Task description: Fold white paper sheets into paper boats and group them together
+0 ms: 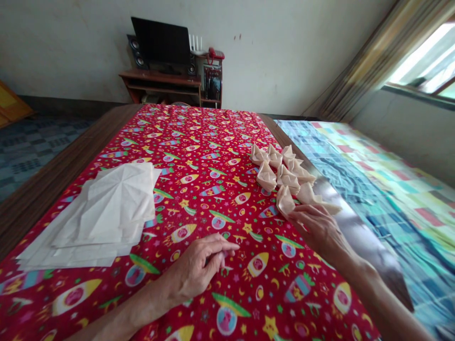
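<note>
While the right hand (322, 232), fingers slightly bent, touches the nearest folded paper (285, 201) at right, hold unclear, the left hand (201, 265) lies half-curled, empty, and light handling seems called for.

The single view came from a camera worn on the person's head, facing forward and down along a red patterned cloth (209, 189). The left hand (204, 263) and right hand (318, 229) appeared close, low in view, while a black screen (161, 41) and pale wall (277, 61) stood farther off, at the top.
</note>
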Available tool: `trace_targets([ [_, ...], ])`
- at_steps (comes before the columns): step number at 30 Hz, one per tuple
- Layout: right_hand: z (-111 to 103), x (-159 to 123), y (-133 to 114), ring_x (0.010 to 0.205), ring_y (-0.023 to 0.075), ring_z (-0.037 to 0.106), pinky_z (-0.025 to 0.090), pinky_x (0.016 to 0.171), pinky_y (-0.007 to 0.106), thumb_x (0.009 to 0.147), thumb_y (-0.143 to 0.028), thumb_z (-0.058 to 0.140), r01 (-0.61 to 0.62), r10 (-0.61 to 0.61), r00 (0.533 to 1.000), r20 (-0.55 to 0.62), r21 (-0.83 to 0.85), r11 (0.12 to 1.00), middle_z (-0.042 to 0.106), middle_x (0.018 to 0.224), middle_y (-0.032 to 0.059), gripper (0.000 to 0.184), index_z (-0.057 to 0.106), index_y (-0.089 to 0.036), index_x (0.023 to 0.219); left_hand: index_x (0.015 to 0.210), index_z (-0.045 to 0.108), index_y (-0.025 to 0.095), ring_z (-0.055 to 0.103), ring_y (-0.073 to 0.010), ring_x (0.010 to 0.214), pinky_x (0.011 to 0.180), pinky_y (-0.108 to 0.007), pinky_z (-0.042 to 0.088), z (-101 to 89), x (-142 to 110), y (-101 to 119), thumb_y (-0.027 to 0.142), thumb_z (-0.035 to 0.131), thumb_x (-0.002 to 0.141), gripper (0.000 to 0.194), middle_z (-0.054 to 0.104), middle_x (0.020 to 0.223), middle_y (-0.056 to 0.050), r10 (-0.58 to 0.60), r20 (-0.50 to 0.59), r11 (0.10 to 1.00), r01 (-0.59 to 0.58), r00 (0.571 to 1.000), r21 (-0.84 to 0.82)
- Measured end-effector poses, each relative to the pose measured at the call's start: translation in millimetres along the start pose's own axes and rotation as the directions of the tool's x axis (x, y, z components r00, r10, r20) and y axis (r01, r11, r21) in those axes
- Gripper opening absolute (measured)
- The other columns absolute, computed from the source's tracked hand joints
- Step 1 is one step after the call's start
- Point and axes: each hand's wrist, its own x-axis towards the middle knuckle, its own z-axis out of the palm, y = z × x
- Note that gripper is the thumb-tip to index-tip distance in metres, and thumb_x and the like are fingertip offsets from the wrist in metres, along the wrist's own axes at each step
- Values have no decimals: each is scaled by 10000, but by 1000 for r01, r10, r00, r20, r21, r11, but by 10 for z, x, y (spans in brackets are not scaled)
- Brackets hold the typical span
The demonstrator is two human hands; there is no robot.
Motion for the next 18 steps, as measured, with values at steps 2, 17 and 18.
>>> trace_targets([
  [2, -22, 38, -36, 779, 163, 629, 430, 734, 315, 922, -228, 458, 15, -15, 1000, 20, -3, 1000, 694, 854, 60, 230, 669, -200, 834, 1104, 658, 181, 571, -113, 648, 647, -224, 493, 1, 0, -9, 185, 392, 888, 343, 652, 903, -54, 6, 5, 1000, -6, 1000, 0],
  [17, 14, 155, -161, 786, 176, 589, 352, 759, 334, 926, -185, 443, 14, 2, 989, 149, -105, 994, 654, 759, 53, 261, 615, -182, 729, 1102, 670, 199, 579, -132, 646, 643, -240, 486, 6, -22, 26, 185, 391, 891, 350, 641, 914, -61, -7, 12, 1000, 7, 1000, 3],
  [18, 16, 142, -157, 789, 177, 595, 352, 762, 335, 929, -199, 443, -1, 15, 993, 121, -111, 994, 658, 764, 52, 268, 619, -183, 727, 1101, 669, 195, 583, -136, 660, 652, -241, 486, 7, -22, 27, 178, 391, 891, 349, 641, 910, -62, -5, 12, 1000, 5, 1000, 4],
])
